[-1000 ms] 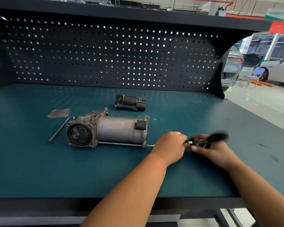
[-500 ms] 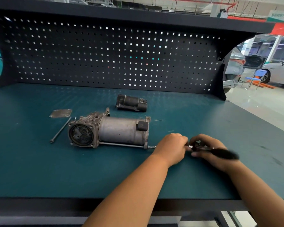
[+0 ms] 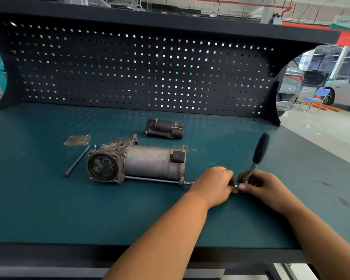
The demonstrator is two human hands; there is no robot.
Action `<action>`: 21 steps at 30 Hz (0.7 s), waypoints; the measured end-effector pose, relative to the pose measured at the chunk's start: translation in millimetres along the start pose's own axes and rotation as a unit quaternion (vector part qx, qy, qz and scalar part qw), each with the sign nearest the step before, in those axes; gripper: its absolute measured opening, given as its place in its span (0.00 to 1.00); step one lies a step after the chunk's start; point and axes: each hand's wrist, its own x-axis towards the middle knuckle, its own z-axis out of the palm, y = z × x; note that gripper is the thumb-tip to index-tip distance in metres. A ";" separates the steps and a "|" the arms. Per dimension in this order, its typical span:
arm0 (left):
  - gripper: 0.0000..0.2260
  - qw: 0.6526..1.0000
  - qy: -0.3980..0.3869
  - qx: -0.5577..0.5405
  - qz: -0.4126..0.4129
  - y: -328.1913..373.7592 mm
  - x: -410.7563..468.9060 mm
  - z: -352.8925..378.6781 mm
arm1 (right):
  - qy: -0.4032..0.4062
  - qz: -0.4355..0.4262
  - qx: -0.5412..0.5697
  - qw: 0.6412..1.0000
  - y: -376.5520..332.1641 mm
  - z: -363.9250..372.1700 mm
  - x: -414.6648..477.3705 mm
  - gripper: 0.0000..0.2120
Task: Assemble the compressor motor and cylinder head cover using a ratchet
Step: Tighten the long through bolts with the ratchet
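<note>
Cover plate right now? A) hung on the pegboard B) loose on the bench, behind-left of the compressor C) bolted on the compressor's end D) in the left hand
B: the cover plate lies flat on the bench, apart from the compressor, whose round end face is uncovered.

Car workshop indicated: green-topped bench [image 3: 49,199] backed by black pegboard [image 3: 129,73]; parked cars [image 3: 348,91] seen beyond on polished floor [image 3: 321,134].

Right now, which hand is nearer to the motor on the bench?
Left. The left hand sits just off the right end of the motor, gripping the shaft of the ratchet; the right hand is farther right, at its head.
</note>
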 end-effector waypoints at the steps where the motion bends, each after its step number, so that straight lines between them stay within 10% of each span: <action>1: 0.10 1.000 -0.003 0.010 -0.002 0.1 0.8 0.6 | 0.002 -0.017 -0.009 1.000 -1.8 0.0 -0.1 0.05; 21: 0.07 1.000 0.001 0.028 0.003 1.8 -0.4 1.9 | 0.012 -0.009 0.054 0.998 -3.9 3.1 -2.6 0.11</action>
